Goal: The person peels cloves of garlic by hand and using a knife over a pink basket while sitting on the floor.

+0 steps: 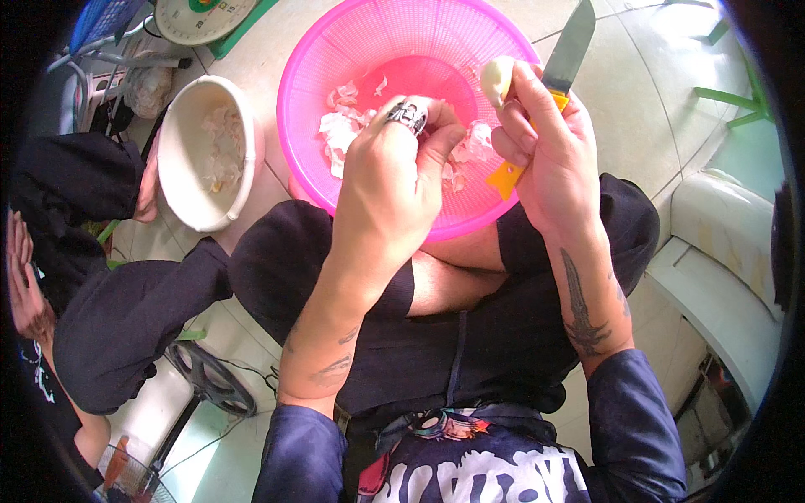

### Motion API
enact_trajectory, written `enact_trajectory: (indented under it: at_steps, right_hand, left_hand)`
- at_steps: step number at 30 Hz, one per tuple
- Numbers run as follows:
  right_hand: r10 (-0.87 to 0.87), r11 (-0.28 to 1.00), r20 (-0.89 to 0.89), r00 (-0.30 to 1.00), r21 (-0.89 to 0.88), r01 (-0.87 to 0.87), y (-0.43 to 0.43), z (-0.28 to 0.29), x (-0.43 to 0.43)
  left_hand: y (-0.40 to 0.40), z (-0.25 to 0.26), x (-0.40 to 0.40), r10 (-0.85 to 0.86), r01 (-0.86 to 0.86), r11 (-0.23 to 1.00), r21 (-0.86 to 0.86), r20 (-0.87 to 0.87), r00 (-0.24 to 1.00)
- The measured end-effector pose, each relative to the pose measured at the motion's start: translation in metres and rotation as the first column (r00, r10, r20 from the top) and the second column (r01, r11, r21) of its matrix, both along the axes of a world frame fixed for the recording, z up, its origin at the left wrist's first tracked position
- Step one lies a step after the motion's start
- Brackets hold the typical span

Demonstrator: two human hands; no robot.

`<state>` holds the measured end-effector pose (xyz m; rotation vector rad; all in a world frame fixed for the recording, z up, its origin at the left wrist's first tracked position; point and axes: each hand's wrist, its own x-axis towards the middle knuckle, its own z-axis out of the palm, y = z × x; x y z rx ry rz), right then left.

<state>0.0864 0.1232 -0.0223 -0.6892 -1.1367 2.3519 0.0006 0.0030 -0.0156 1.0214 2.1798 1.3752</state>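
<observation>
My right hand (560, 151) grips a knife (571, 47) by its yellow handle, the broad blade pointing up and away from me. Between the thumb and fingers of that same hand is a pale peeled bulb (497, 78), which looks like garlic. My left hand (390, 163), wearing a skull-like metal ring (407, 117), hovers over a pink plastic mesh basket (297, 126). Its fingers are curled in towards the thumb, and whatever may be inside them is hidden. Papery pinkish-white skins (339, 135) lie in the basket, which rests by my crossed legs.
A cream basin (176, 182) with more papery skins stands to the left, beside a seated person's legs (138, 314). A dial scale (201, 22) is at the upper left. Green stool legs (729, 97) and a white furniture edge (704, 295) flank the right side.
</observation>
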Motion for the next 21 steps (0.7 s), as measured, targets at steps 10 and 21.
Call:
enact_trajectory:
  at_steps: [10,21]
  right_hand:
    - [-0.05,0.992,0.023,0.998,0.118,0.047,-0.001,-0.001,-0.001]
    - [-0.178,0.944,0.087,0.98,0.295,0.146,-0.022,-0.014,-0.007]
  left_hand:
    - [-0.009,0.008,-0.005,-0.069,0.052,0.919,-0.39,-0.029,0.997]
    - [0.0,0.001,-0.003,0.06,-0.13,0.979,0.156,0.391,0.918]
